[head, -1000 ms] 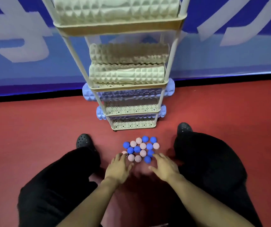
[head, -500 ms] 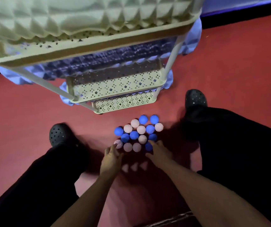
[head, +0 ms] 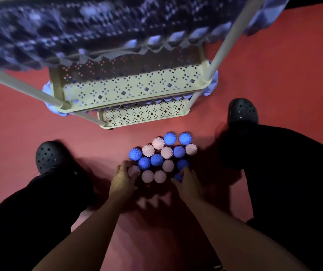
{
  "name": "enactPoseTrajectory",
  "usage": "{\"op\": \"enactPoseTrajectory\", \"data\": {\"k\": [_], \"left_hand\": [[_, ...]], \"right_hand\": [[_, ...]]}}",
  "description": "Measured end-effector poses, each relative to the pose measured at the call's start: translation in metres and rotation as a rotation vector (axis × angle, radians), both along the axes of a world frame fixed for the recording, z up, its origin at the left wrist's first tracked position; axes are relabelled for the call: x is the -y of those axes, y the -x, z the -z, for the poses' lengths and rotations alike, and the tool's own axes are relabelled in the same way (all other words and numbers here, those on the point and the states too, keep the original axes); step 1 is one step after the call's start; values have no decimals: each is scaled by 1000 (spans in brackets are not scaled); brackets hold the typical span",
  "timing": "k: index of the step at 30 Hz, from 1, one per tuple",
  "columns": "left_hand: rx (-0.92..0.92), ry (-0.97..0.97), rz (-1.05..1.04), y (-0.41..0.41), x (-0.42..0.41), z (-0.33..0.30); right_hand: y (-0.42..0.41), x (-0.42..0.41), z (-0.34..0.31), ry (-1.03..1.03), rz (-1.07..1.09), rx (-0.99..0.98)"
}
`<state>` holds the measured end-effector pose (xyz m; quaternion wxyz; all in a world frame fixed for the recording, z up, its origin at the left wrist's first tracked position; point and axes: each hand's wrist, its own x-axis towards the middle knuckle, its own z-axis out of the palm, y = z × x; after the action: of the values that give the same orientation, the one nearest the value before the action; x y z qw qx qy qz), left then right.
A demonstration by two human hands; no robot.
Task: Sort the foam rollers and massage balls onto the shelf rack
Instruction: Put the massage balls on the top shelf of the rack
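Note:
Several spiky massage balls, blue (head: 156, 159) and pink (head: 158, 143), lie clustered on the red floor in front of the cream shelf rack (head: 137, 90). My left hand (head: 121, 179) curls round a pink ball (head: 133, 170) at the cluster's near left edge. At the near right edge, my right hand (head: 188, 181) holds a blue ball (head: 177, 176) between thumb and fingers. Blue foam rollers (head: 98, 26) lie on the rack's tiers; the top one is blurred and close overhead, and a lower roller's end (head: 213, 83) sticks out to the right.
My black-trousered legs flank the balls, with a black clog on the left (head: 47, 155) and one on the right (head: 242, 111). The rack's white poles (head: 227, 42) slant across the view. Red floor (head: 274, 71) spreads on both sides.
The view has dropped lower and closer under the rack. Both hands have moved forward from the cluster's near edge onto its outer balls, fingers closing round them.

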<state>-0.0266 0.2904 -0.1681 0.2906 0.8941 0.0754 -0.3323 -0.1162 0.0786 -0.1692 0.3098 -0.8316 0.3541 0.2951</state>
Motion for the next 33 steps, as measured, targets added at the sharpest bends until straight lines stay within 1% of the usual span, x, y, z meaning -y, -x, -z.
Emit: {"op": "enactPoseTrajectory", "data": {"k": [3, 6, 8, 11, 13, 16, 18, 19, 20, 23, 24, 26, 28, 33], "left_hand": [[-46, -11, -64, 0, 1, 9], [-71, 4, -137, 3, 4, 7], [-108, 21, -227, 7, 4, 2], [-154, 47, -326, 12, 0, -1], [-139, 114, -391, 18, -6, 5], [-166, 293, -565, 21, 3, -8], [-188, 344, -645, 19, 11, -10], [-182, 328, -663, 17, 13, -8], [-167, 286, -639, 15, 14, -6], [-98, -29, -349, 6, 16, -6], [-67, -89, -269, 3, 17, -7], [-53, -146, -183, -1, 21, -4], [-79, -184, -142, -4, 23, 2], [-108, -172, -118, -12, 27, 13]], "right_hand": [[5, 4, 5, -25, 55, 19], [12, 6, 7, -72, 161, 99], [17, 7, 7, -132, 246, 144], [22, 6, 5, -244, 318, 181], [22, 7, 0, -298, 370, 214], [21, 14, -7, -313, 438, 228], [19, 18, -9, -291, 443, 207], [17, 18, -7, -290, 461, 199], [15, 18, -3, -287, 475, 189], [6, 15, 0, -241, 445, 139], [3, 14, 1, -227, 432, 119], [-3, 14, 5, -219, 431, 97], [-6, 16, 11, -215, 435, 92], [-13, 22, 18, -235, 431, 80]]}}
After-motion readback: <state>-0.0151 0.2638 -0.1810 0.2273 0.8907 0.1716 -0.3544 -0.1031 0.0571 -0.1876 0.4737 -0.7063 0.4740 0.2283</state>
